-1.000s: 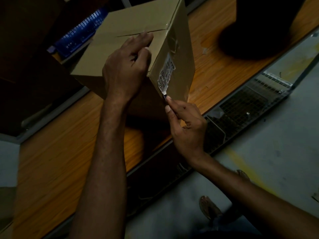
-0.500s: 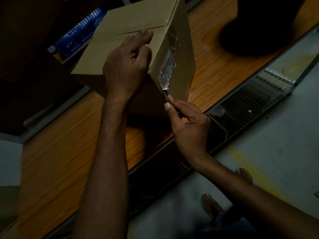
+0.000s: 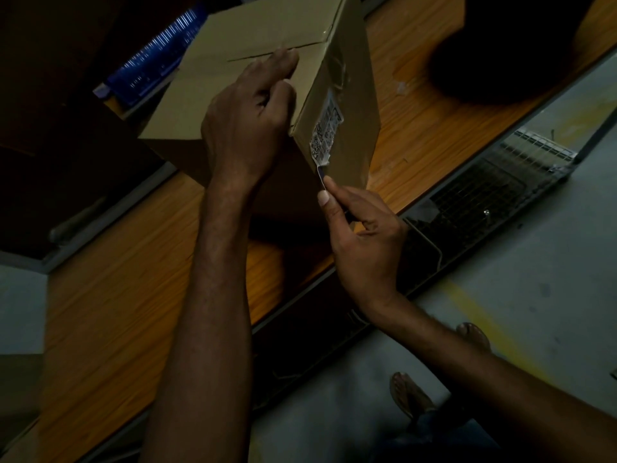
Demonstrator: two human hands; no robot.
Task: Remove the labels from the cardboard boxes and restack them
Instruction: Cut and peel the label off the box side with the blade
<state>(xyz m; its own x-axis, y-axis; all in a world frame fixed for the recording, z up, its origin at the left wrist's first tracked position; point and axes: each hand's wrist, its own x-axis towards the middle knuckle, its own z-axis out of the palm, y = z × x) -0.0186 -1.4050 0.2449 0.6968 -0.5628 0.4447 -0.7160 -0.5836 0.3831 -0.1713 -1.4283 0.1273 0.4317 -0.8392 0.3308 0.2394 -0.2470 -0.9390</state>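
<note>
- Cardboard box (image 3: 253,78) sits tilted on the wooden table (image 3: 117,295), one upright edge turned toward me.
- My left hand (image 3: 247,121) holds its near top corner, fingers curled.
- White label (image 3: 325,132) runs lengthwise down the right face, with its lower end lifted.
- My right hand (image 3: 364,242) pinches a thin sliver (image 3: 320,172) at that end; blade or peeled paper, I cannot tell.
</note>
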